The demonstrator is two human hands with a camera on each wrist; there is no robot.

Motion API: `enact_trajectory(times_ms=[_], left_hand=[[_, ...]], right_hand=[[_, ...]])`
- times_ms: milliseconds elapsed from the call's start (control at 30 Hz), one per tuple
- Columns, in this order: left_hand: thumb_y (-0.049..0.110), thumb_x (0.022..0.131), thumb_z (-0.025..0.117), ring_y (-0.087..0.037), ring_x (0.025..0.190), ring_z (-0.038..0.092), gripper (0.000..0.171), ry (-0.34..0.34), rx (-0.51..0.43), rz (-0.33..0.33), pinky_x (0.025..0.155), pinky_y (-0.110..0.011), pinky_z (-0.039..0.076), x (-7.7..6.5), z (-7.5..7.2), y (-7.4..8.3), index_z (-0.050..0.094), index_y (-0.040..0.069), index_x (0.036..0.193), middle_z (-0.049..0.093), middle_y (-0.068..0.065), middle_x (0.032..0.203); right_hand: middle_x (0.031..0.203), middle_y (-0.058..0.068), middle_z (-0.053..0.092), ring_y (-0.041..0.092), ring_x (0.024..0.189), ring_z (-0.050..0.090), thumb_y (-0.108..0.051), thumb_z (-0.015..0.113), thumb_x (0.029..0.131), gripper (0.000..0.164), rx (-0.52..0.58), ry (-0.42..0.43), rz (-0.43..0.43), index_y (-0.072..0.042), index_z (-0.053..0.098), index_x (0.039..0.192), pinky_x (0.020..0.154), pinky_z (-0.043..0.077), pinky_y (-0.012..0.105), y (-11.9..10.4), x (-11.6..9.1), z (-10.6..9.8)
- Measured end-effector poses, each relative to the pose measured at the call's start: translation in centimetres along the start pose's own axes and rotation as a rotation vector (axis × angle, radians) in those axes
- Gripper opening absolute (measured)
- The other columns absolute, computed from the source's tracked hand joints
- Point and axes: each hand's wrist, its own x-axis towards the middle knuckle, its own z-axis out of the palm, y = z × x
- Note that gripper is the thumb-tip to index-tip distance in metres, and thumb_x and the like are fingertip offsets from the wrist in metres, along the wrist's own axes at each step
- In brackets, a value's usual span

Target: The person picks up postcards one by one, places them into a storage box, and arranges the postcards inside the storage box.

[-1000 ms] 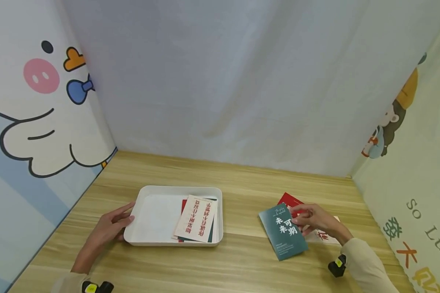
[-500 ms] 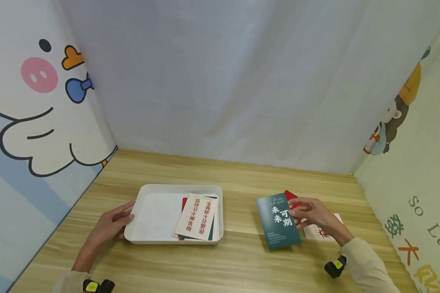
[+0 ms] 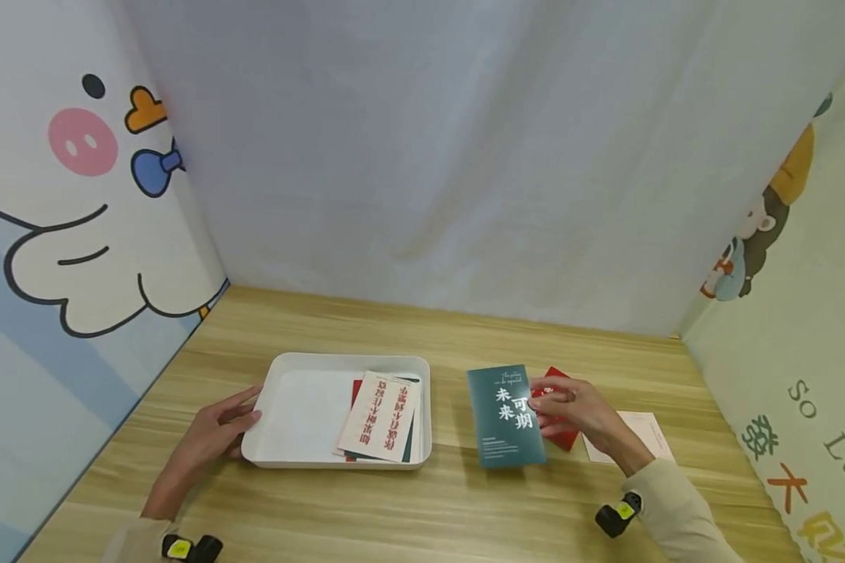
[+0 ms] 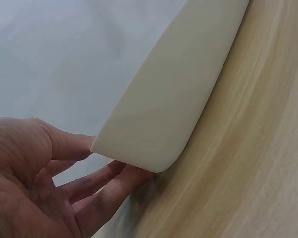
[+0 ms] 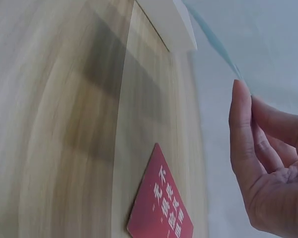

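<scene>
My right hand (image 3: pixel 570 410) pinches a dark green card (image 3: pixel 510 438) with white characters by its right edge, between thumb and fingers. The right wrist view shows this card edge-on as a thin pale green strip (image 5: pixel 218 42), raised over the wood. Below and behind the hand lies a red card (image 5: pixel 164 203) with white characters. My left hand (image 3: pixel 214 430) holds the left end of a white tray (image 3: pixel 275 461). Its thumb (image 4: pixel 72 145) is at the rim and its fingers (image 4: pixel 107 201) are against the lower wall.
Several cards lie overlapping in the tray's right half, topped by a cream card (image 3: pixel 379 418) with red characters. Another cream card (image 3: pixel 641 438) lies right of the red one. The wooden table (image 3: pixel 394 520) meets a pale curtain (image 3: pixel 429 195) behind and printed cloths at both sides.
My right hand has lifted the green card and carried it left toward the tray, uncovering more of the red and cream cards. The left hand has stayed at the tray.
</scene>
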Motion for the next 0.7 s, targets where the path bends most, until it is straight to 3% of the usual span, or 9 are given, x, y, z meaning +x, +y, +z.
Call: enact_trajectory(times_ms=[333, 700], left_hand=[[0.022, 0.108, 0.061, -0.037, 0.122, 0.063, 0.062, 0.007, -0.005, 0.007, 0.068, -0.031, 0.058, -0.1, 0.0, -0.4, 0.035, 0.007, 0.163, 0.045, -0.037, 0.153], [0.024, 0.108, 0.059, -0.045, 0.129, 0.058, 0.062, 0.009, -0.01, -0.001, 0.071, -0.03, 0.059, -0.2, 0.1, -0.2, 0.034, 0.008, 0.163, 0.043, -0.037, 0.155]], right_hand=[[0.091, 0.001, 0.078, 0.015, 0.077, 0.075, -0.007, 0.07, 0.1, 0.047, 0.129, -0.02, -0.006, 0.012, 0.054, 0.14, 0.076, 0.063, 0.038, -0.2, 0.8, 2.3], [0.092, 0.003, 0.079, 0.015, 0.073, 0.076, -0.007, 0.071, 0.1, 0.053, 0.205, 0.003, 0.009, 0.013, 0.05, 0.144, 0.075, 0.063, 0.037, -1.2, 2.2, 5.5]])
